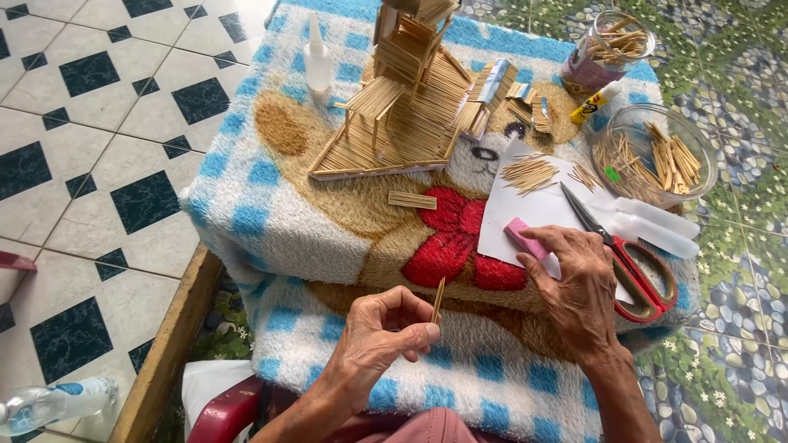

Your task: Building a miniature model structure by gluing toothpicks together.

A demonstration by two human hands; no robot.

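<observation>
Nearest my view, the left hand (379, 336) has its grip closed around a thin wooden stick (438, 299), pinched between thumb and forefinger so the stick stands nearly upright above the knuckles, over the front edge of the worktop (246, 221), which is draped in a fluffy blue-checked blanket with a bear and a red bow. Just beyond and to the right, I see the right hand (579, 287) lying palm-down, its fingertips pressing a pink block (525, 239) against a white sheet of paper (525, 205); I cannot tell whether it grips the block or only rests on it. Red-handled scissors (628, 262) lie just beside that hand, blades pointing up and left across the paper. A small bundle of sticks (529, 172) sits higher on the sheet, and a short flat strip of glued sticks (412, 200) lies on the blanket to the left. Farther back stands a model house built of sticks (402, 107) on a slanted stick base. A white glue bottle (317, 59) stands behind it at left. At the far right, a clear bowl (657, 156) holds loose sticks, with a jar of sticks (607, 49) behind it and a small yellow tube (595, 102) between them.
</observation>
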